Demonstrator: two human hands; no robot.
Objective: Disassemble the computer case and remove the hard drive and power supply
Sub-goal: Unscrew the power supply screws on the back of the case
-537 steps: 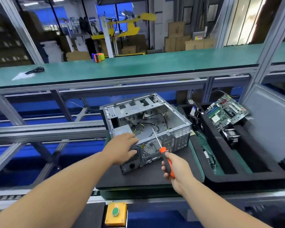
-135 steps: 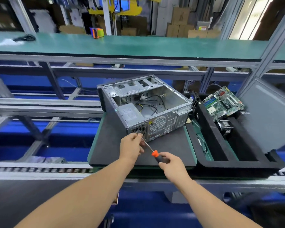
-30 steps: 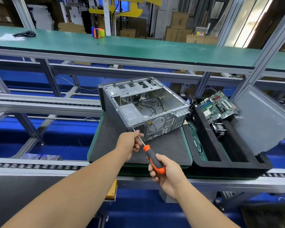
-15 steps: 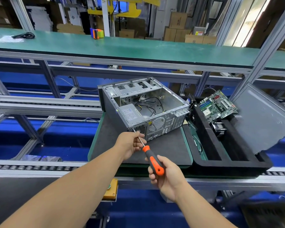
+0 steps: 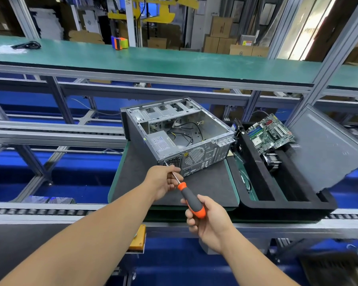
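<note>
The left hand (image 5: 163, 179) sits just in front of the computer case (image 5: 180, 135), fingers curled round the shaft of the screwdriver (image 5: 186, 193), whose tip seems to meet the case's near left corner. Inside the case, the power supply (image 5: 160, 142) lies at that corner. The right hand (image 5: 207, 221) grips the orange-and-grey handle. Right of the case, a motherboard (image 5: 269, 132) leans in a black tray (image 5: 287, 205).

Illumination: bright, even, overhead; shadows soft and faint on the black mat (image 5: 205, 188). Glare: strong blown-out daylight at the window panels (image 5: 306, 23), upper right. Optics: wide-angle bowing of the green bench (image 5: 174, 60) and frame rails toward the edges; lower right corner smeared, centre sharp.
</note>
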